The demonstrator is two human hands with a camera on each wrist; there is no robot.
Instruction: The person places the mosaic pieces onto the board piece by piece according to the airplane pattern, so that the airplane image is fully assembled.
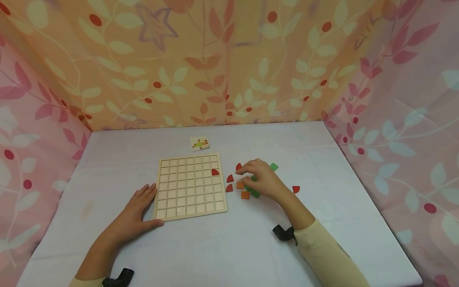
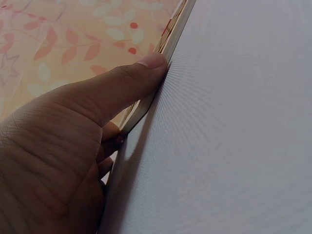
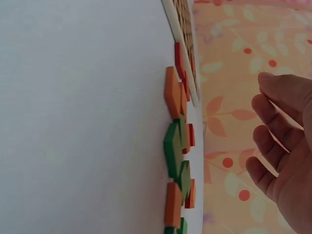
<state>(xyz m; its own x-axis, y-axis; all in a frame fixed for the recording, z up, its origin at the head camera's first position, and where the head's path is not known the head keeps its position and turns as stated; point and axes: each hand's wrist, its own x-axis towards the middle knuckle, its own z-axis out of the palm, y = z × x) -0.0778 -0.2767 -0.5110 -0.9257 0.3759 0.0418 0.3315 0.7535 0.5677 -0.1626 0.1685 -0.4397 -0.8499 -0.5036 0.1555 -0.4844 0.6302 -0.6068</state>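
Just beneath right grip (image 1: 263,178) (loosely spread), coloured tiles (image 1: 245,195), board (image 1: 190,192) touching spread left grip (image 1: 137,214).

Card (image 1: 199,144) behind board (image 1: 190,192) (loose pieces (image 1: 245,195) right)

White-covered table (image 1: 215,255) — gridded wooden board (image 1: 191,188), small card (image 1: 199,144) beyond, red quarter-rounds (image 1: 229,188), orange pieces (image 1: 245,195), green pieces (image 1: 274,166) alongside

Orange leaf-printed fabric (image 1: 247,52) hangs at the far edge of the white cloth-covered tabletop (image 1: 222,251), pink leaf-printed fabric (image 1: 412,119) along both side edges.
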